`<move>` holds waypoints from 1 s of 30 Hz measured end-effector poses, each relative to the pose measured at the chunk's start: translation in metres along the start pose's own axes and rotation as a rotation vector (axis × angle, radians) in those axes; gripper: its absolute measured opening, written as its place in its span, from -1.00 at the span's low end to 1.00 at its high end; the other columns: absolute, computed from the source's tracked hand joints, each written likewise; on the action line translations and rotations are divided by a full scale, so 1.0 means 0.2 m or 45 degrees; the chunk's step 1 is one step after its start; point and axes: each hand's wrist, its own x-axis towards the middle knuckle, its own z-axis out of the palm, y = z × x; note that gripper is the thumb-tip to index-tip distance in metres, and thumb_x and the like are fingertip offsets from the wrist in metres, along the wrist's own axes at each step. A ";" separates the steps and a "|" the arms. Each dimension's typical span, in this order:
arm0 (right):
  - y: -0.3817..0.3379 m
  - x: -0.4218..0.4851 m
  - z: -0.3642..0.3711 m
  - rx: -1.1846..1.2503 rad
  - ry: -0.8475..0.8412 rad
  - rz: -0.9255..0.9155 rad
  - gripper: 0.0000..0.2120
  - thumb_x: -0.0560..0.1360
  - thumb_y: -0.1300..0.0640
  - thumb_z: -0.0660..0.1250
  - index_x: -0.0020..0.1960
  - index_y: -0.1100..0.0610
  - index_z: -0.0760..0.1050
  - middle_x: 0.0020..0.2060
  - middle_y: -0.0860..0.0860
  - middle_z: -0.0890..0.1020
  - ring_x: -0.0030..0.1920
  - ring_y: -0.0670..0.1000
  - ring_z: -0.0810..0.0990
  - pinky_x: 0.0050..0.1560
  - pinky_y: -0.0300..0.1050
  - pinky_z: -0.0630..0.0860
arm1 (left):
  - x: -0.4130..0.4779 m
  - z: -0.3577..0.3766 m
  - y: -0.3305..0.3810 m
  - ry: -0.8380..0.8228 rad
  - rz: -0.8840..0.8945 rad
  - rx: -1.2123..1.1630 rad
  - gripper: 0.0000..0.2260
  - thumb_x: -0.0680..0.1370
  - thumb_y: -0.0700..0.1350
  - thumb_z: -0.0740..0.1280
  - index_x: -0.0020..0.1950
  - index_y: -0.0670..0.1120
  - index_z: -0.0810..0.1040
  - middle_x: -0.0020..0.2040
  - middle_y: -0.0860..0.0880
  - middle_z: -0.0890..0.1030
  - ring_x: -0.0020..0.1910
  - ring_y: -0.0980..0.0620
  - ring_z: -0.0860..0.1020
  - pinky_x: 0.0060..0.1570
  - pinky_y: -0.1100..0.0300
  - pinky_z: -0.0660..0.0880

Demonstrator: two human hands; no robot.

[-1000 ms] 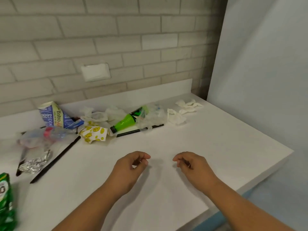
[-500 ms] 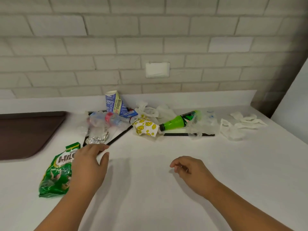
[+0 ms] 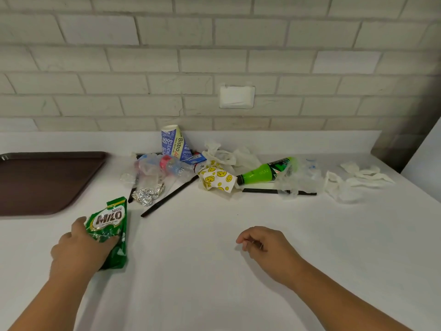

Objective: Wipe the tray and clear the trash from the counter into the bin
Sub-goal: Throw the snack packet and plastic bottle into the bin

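My left hand grips a green Milo pouch lying on the white counter, thumb over its lower front. My right hand hovers loosely curled over the counter's middle and holds nothing. A dark brown tray lies at the far left. Trash is piled along the back: a blue paper cup, a crushed clear bottle, a foil ball, a yellow smiley wrapper, a green bottle, clear plastic film and white tissues.
Two black straws lie among the trash. A brick wall with a white cover plate backs the counter. A pale panel bounds it at the right. No bin is in view.
The view swung left, bringing the tray and pouch into sight. My left hand moved left and down onto the Milo pouch and took hold of it. My right hand stayed roughly in place.
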 end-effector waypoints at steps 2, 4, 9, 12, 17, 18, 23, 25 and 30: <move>-0.01 0.00 0.01 0.013 -0.007 0.006 -0.70 0.54 0.23 0.24 -0.12 -0.17 0.56 -0.19 -0.22 0.60 -0.20 -0.19 0.53 -0.09 -0.39 0.42 | -0.01 -0.01 0.00 0.021 -0.017 0.008 -0.18 0.33 0.14 0.50 0.46 -0.06 0.18 0.27 -0.31 0.42 0.26 -0.31 0.36 0.23 -0.15 0.30; -0.01 0.00 0.02 0.015 -0.023 0.002 -0.71 0.54 0.23 0.24 -0.11 -0.16 0.56 -0.16 -0.18 0.61 -0.19 -0.15 0.53 -0.08 -0.38 0.44 | -0.01 0.00 -0.01 0.005 -0.049 -0.096 -0.13 0.29 0.12 0.54 0.46 -0.03 0.16 0.27 -0.32 0.41 0.25 -0.33 0.37 0.22 -0.19 0.33; -0.01 0.00 0.05 0.039 -0.055 0.006 -0.74 0.54 0.20 0.24 -0.10 -0.14 0.59 -0.14 -0.15 0.62 -0.18 -0.12 0.55 -0.07 -0.34 0.47 | -0.03 -0.01 -0.06 0.013 -0.116 -0.512 -0.26 0.39 -0.05 0.50 0.44 0.00 0.17 0.25 -0.29 0.47 0.16 -0.34 0.46 0.09 -0.22 0.47; -0.02 0.00 0.06 0.072 -0.067 0.024 -0.75 0.53 0.21 0.24 -0.08 -0.11 0.60 -0.16 -0.13 0.62 -0.19 -0.08 0.55 -0.06 -0.30 0.50 | -0.04 0.00 -0.09 0.027 -0.175 -0.728 -0.45 0.49 -0.16 0.39 0.41 0.02 0.24 0.21 -0.17 0.54 0.10 -0.28 0.51 0.06 -0.22 0.49; -0.04 0.03 0.09 0.244 -0.105 0.075 -0.75 0.53 0.27 0.24 -0.09 -0.03 0.62 -0.21 -0.10 0.62 -0.27 -0.18 0.54 -0.11 -0.31 0.49 | -0.11 0.03 -0.06 -0.176 -0.143 -1.034 -0.72 0.52 -0.23 0.34 0.21 -0.05 0.48 0.04 -0.21 0.61 -0.11 -0.24 0.60 0.01 -0.18 0.53; -0.04 0.03 0.10 0.285 -0.127 0.090 -0.76 0.53 0.26 0.24 -0.08 -0.01 0.62 -0.20 -0.08 0.63 -0.28 -0.18 0.54 -0.12 -0.31 0.49 | -0.14 0.03 -0.02 -0.234 -0.105 -1.081 -0.79 0.53 -0.25 0.32 0.15 -0.11 0.52 -0.03 -0.23 0.63 -0.17 -0.21 0.61 -0.03 -0.13 0.55; -0.03 0.07 0.16 0.394 -0.213 0.115 -0.83 0.44 -0.07 0.37 0.01 -0.09 0.60 -0.06 -0.03 0.64 -0.11 -0.09 0.60 0.05 -0.25 0.53 | -0.31 0.15 0.21 -0.442 -0.026 -1.217 -0.91 0.55 -0.26 0.27 -0.02 -0.12 0.54 -0.16 -0.23 0.66 -0.27 -0.17 0.64 -0.23 0.04 0.56; -0.02 0.08 0.17 0.395 -0.213 0.102 -0.67 0.36 -0.18 0.38 0.08 -0.10 0.56 -0.02 -0.04 0.63 0.01 -0.02 0.60 0.11 -0.19 0.53 | -0.37 0.21 0.31 -0.489 0.006 -1.250 -0.88 0.55 -0.31 0.24 -0.03 -0.13 0.52 -0.14 -0.24 0.65 -0.26 -0.17 0.63 -0.24 0.05 0.55; 0.01 0.07 0.14 0.467 -0.069 0.136 -0.84 0.54 0.07 0.32 0.11 -0.01 0.55 -0.02 0.01 0.68 -0.03 -0.02 0.65 0.03 -0.11 0.60 | -0.47 0.28 0.48 -0.625 0.144 -1.203 -0.89 0.55 -0.29 0.25 -0.02 -0.12 0.52 -0.14 -0.18 0.64 -0.21 -0.14 0.64 -0.27 0.06 0.55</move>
